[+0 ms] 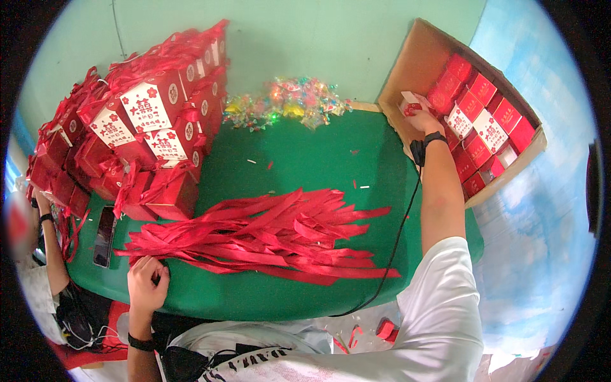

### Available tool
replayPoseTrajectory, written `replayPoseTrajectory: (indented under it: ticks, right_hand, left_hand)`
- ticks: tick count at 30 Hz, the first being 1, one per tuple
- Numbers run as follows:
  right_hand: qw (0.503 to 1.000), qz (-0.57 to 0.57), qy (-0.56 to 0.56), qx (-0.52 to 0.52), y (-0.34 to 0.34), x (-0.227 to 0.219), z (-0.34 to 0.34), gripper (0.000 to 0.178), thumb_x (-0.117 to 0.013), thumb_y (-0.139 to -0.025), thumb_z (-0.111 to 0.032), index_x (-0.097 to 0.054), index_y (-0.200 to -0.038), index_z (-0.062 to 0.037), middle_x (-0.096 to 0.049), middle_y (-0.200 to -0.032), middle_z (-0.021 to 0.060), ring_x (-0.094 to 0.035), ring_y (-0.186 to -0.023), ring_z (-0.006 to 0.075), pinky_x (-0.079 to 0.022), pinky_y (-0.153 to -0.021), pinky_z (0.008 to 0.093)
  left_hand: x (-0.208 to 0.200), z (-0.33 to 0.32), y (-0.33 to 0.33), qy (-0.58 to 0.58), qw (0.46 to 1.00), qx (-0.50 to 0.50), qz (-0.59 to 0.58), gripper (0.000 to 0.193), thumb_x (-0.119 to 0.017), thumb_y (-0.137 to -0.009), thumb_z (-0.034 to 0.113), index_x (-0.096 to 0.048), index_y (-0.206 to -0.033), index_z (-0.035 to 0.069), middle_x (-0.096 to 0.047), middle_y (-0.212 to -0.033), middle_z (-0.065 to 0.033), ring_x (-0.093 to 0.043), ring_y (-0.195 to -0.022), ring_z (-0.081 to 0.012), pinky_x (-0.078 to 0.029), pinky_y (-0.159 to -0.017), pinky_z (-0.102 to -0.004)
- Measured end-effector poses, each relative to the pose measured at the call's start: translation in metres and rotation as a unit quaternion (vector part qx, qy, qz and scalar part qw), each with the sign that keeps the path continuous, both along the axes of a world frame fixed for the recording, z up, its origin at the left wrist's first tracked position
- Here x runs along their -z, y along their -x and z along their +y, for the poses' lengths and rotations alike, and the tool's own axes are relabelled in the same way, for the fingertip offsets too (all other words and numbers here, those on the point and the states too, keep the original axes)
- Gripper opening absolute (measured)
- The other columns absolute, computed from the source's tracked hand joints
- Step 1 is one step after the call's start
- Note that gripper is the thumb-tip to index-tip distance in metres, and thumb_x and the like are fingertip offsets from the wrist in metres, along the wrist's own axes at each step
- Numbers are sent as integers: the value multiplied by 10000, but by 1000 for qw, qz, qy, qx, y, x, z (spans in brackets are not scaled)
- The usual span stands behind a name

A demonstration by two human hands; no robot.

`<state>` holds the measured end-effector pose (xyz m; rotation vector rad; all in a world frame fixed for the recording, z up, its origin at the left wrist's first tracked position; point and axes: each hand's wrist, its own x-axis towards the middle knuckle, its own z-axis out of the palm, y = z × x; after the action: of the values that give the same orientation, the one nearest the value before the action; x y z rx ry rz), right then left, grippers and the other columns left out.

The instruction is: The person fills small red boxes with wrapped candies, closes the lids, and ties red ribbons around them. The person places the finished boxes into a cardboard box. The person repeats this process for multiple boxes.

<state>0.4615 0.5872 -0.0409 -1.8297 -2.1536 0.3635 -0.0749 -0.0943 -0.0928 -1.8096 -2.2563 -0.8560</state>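
Observation:
My right hand (421, 118) reaches into the left side of an open cardboard carton (401, 70). Its fingers grip a small red and white gift box (410, 102), partly covered by the hand. Rows of similar boxes (482, 90) fill the carton beside it. My left hand (148, 281) rests at the near edge of the green table (305, 153), fingers curled and nothing visible in them. Just beyond it lies a loose heap of red ribbons (273, 239), spread to the right.
Red gift boxes with ribbons (146, 108) are stacked high at the left. A phone (104, 237) lies before them. Colourful wrapped candies (293, 102) are piled by the wall. A black cable (398, 235) runs from my right wrist. Another person's arm (54, 245) shows far left.

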Motion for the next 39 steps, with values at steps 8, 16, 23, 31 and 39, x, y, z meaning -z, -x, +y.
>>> replayPoseTrajectory:
  ticks: [8,16,23,31,39]
  right_hand:
    - [992,-118,-46,-2,20,2,-11,656,-629,-985,-487,-508,-1552,-180,-468,-1588,121,-550,-1420,352,-414,-1219,422]
    - [976,-135,-167,-26,0,12,45,618,-562,-1019,-447,-448,-1575,-205,-666,-1383,194,-653,-1280,370,-485,-1141,479]
    - [969,-10,-245,-38,32,-27,-18,477,-658,-995,-274,-655,-1431,-80,-605,-1503,184,-639,-1307,379,-519,-1093,434]
    - [887,149,-395,-188,109,-81,-100,399,-696,-1015,-221,-692,-1329,26,-654,-1409,176,-765,-1028,288,-603,-908,370]
    - [788,233,-317,-474,241,-94,-293,380,-680,-1008,-141,-674,-1378,-53,-639,-1421,149,-656,-1226,272,-587,-880,358]
  left_hand:
    - [4,-5,1,-8,1000,-2,1,182,-706,-833,48,-550,-745,17,-501,-676,-137,-525,-624,-346,-400,-594,-449]
    - [7,0,8,-19,1000,12,-13,177,-709,-817,46,-553,-737,24,-509,-675,-134,-530,-617,-341,-397,-590,-453]
    - [2,-4,1,-16,1000,3,-5,179,-716,-808,54,-556,-732,33,-526,-681,-117,-544,-627,-330,-409,-597,-447]
    - [-2,-2,-2,-23,1000,-2,-6,188,-714,-816,57,-548,-732,33,-505,-667,-119,-533,-623,-335,-410,-599,-447]
    - [2,-9,5,-38,999,27,-4,212,-734,-817,63,-553,-707,40,-532,-658,-109,-560,-614,-326,-428,-598,-443]
